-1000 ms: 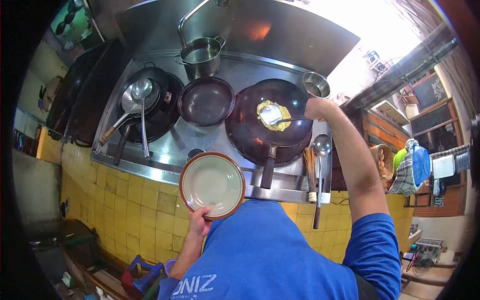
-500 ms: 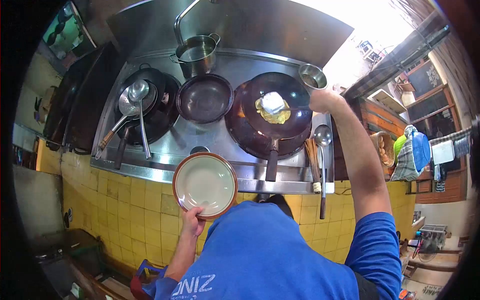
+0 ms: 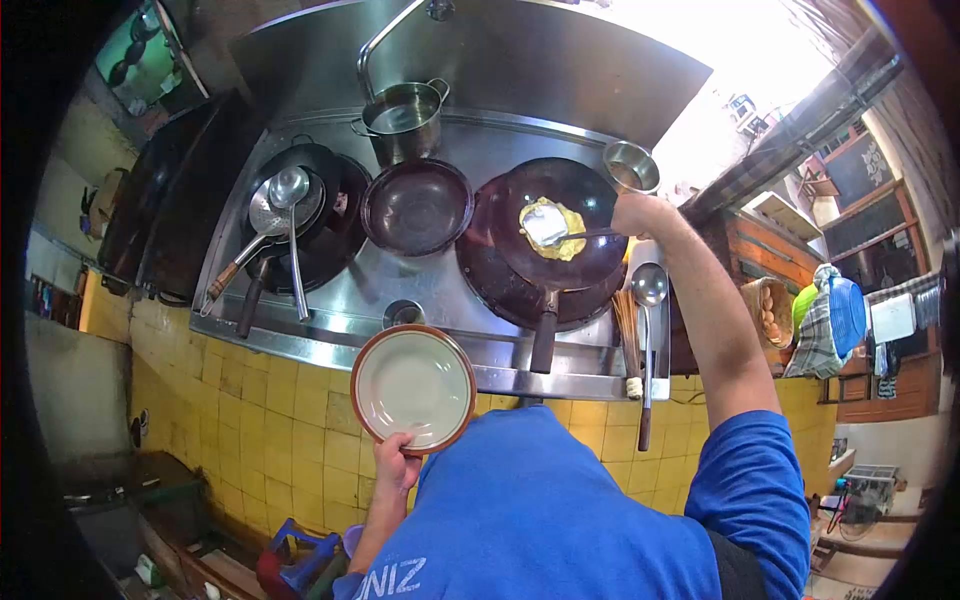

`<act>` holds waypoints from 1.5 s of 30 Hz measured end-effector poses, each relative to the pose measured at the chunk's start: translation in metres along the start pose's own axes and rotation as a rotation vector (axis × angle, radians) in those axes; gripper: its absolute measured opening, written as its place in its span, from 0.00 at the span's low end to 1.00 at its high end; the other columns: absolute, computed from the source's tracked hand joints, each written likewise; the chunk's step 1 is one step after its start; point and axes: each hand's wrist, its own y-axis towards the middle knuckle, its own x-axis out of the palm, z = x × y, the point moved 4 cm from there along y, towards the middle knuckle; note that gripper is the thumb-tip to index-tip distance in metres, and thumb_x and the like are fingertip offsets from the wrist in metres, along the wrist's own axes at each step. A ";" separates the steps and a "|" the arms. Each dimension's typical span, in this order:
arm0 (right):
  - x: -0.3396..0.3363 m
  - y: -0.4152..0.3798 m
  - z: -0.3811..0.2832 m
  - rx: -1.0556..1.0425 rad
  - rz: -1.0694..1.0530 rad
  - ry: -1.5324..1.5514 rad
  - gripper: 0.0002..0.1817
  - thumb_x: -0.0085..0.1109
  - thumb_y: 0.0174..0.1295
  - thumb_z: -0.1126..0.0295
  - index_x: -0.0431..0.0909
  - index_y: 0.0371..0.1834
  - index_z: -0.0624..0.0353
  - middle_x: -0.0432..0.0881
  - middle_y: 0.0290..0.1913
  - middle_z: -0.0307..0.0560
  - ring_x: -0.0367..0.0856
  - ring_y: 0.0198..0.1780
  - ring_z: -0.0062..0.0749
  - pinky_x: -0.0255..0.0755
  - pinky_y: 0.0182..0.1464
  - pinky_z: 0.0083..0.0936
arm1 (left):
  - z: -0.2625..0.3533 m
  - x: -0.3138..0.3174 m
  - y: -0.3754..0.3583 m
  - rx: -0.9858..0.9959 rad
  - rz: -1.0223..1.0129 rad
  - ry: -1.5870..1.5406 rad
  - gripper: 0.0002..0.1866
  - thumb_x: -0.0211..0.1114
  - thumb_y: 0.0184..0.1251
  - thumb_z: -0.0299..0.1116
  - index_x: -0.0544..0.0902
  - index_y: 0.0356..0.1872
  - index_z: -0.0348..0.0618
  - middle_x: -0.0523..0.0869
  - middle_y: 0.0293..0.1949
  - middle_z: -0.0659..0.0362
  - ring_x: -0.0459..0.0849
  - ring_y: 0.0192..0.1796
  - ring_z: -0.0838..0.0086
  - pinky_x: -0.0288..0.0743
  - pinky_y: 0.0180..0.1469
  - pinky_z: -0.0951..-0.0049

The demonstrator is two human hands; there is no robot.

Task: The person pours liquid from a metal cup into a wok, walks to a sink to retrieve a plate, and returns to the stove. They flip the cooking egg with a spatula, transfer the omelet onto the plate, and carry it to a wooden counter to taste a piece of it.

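Observation:
My left hand (image 3: 397, 462) grips the near rim of a cream plate (image 3: 413, 385) with a brown edge, thumb on top. The plate bears no food and is held in front of the stove's edge. My right hand (image 3: 640, 217) is closed around the handle of a spatula (image 3: 546, 222), whose shiny blade rests on a yellow omelette (image 3: 570, 245). The omelette lies in a dark wok (image 3: 530, 268) on the right burner. The wok's handle (image 3: 545, 335) points toward me, with no hand on it.
A dark pan (image 3: 416, 208) and a steel pot (image 3: 405, 120) stand mid-stove under a tap (image 3: 368, 60). A skimmer (image 3: 268, 215) and ladle (image 3: 290, 188) lie over pans at left. Another ladle (image 3: 648, 285) and a bamboo brush (image 3: 627, 330) lie right of the wok.
The spatula blade has shifted slightly on the omelette, and more of the omelette shows around it. The view has tilted a little; the plate stays in my left hand.

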 end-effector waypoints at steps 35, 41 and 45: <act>-0.003 -0.031 -0.012 0.160 0.070 0.107 0.18 0.49 0.55 0.69 0.83 0.45 0.57 0.85 0.45 0.48 0.84 0.49 0.40 0.77 0.50 0.37 | 0.018 -0.005 0.002 -0.015 -0.011 0.024 0.31 0.54 0.50 0.22 0.65 0.61 0.30 0.77 0.52 0.48 0.79 0.55 0.57 0.74 0.60 0.54; 0.022 -0.021 -0.009 0.063 0.121 0.029 0.17 0.49 0.57 0.67 0.84 0.44 0.58 0.86 0.43 0.46 0.85 0.45 0.35 0.77 0.49 0.34 | 0.016 -0.027 0.019 -0.163 -0.070 0.021 0.30 0.55 0.51 0.23 0.65 0.61 0.29 0.77 0.53 0.47 0.79 0.54 0.57 0.75 0.59 0.54; 0.035 -0.007 -0.005 0.033 0.037 -0.055 0.15 0.50 0.57 0.69 0.84 0.43 0.58 0.86 0.42 0.45 0.86 0.39 0.35 0.79 0.43 0.32 | 0.024 -0.026 0.023 -0.158 -0.104 0.097 0.30 0.55 0.52 0.23 0.65 0.61 0.30 0.78 0.53 0.47 0.79 0.55 0.56 0.75 0.60 0.54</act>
